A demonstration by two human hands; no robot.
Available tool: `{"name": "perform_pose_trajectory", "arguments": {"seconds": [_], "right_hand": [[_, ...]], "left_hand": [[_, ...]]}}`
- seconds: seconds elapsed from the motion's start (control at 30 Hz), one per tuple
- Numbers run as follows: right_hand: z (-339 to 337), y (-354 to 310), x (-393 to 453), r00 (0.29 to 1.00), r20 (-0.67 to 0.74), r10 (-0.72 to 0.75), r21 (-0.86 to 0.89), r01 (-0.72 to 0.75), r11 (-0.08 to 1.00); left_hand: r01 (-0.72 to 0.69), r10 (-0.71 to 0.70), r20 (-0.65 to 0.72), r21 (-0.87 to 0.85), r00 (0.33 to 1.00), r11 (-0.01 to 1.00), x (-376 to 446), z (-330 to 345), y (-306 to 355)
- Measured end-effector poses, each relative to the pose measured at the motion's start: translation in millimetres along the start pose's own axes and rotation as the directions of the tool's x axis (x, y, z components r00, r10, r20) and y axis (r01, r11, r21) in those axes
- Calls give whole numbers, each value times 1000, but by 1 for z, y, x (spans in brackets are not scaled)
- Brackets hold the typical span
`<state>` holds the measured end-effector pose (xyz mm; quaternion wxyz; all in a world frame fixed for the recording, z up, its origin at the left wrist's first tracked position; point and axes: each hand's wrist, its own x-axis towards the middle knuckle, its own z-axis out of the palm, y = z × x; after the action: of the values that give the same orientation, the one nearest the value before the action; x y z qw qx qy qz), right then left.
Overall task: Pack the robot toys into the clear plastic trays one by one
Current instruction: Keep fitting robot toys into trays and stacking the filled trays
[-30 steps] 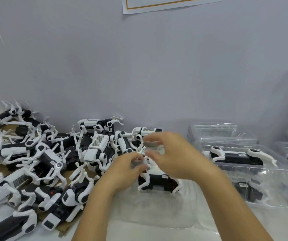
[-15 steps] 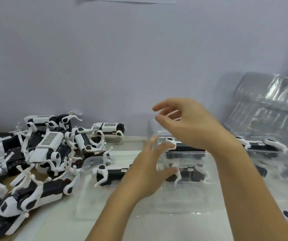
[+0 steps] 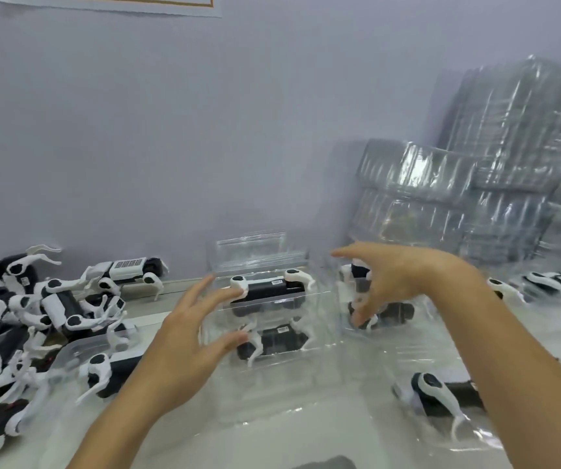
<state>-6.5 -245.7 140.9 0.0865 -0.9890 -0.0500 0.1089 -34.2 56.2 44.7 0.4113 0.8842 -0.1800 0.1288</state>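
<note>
Far to the left of your left hand: heap of loose robot toys (image 3: 46, 309), black bodies with white legs, tangled together on the table (image 3: 306, 445) against the wall.

Just left of your left forearm: one robot toy in a tray (image 3: 110, 370), lying on its side, a clear sheet over part of it.

Your left hand (image 3: 191, 346): fingers straight and spread, gripping nothing. The fingertips lie against the left side of the stacked clear trays (image 3: 259, 316); whether they press or only touch, the blur does not settle.

Between your hands: those stacked clear trays, two packed robot toys visible, one above the other, each black-bodied with white legs. An empty clear tray (image 3: 252, 247) stands behind the stack, at the wall.

Your right hand (image 3: 394, 275): fingers extended and loose, holding nothing. Forefinger points left over the stack; the lower fingers reach down beside another packed tray (image 3: 384, 309), just right of the stack.

Below your right forearm: a packed robot toy (image 3: 434, 397) under clear plastic.

Behind your right hand: tall leaning stack of empty clear trays (image 3: 475, 184) against the wall.

Right of your right wrist: further packed toys (image 3: 553, 282), blurred.
</note>
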Motion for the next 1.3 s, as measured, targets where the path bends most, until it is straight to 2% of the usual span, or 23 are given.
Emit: {"name": "perform_pose_trajectory", "arguments": {"seconds": [0.1, 0.3, 0.5, 0.67, 0.87, 1.1, 1.3], "right_hand": [[18, 3, 6, 998, -40, -40, -131, 34, 991], [38, 3, 2, 956, -274, -105, -199, 50, 979], [47, 6, -8, 899, -424, -115, -112, 74, 991], [52, 11, -10, 870, -473, -136, -86, 108, 990], [51, 23, -11, 803, -574, -162, -142, 97, 985], [32, 52, -30, 732, -668, -133, -99, 90, 991], [12, 112, -44, 775, -632, 1, 7, 5, 1000]], "left_hand": [[-19, 19, -15, 2, 1000, 1000, 0, 2, -2], [-50, 52, -33, 39, 998, 998, -1, 7, -3], [-65, 67, -35, 49, 997, 997, -1, 9, -4], [-52, 53, -27, 36, 998, 998, -2, 9, -3], [-40, 41, -31, 28, 999, 999, -1, 10, -4], [-37, 38, -31, 21, 999, 999, 0, 10, -3], [-35, 36, -37, 15, 999, 999, 0, 10, -5]]}}
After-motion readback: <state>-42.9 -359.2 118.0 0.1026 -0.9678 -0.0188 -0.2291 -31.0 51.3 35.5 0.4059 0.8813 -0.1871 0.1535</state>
